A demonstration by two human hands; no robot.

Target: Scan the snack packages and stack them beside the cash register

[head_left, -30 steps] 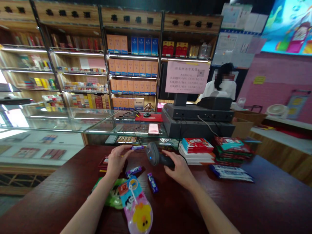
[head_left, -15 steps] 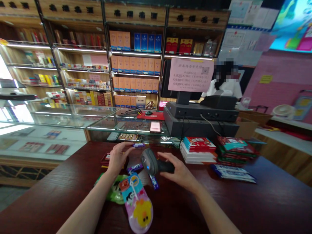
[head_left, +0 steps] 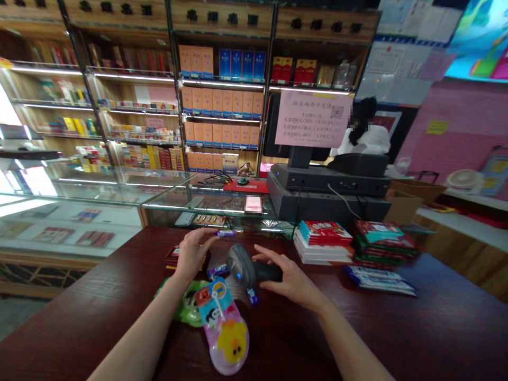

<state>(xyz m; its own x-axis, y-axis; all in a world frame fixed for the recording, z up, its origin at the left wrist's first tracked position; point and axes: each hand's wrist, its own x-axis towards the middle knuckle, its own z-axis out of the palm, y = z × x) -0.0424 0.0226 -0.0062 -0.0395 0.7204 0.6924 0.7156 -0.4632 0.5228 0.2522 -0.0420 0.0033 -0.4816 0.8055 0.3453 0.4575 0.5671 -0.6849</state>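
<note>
Dark brown tabletop (head_left: 357, 328) is shining a little. Nearest on it, a pink pouch with a yellow chick (head_left: 228, 333) is lying partly over a green pouch (head_left: 191, 312). Beyond them, the black scanner (head_left: 243, 269) is covering part of a purple packet (head_left: 253, 297); its long axis is running nearly sideways, the handle pointing right and the head lying left. The right hand (head_left: 291, 278) is holding this handle, its thumb and forefinger being rather apart. Slightly farther, the left hand (head_left: 192, 254) is pinching a small purple stick (head_left: 227, 233) nearly level, the free end pointing right. Behind, a monitor with a pink sign (head_left: 311, 119) is standing before wooden shelves (head_left: 222, 29).
</note>
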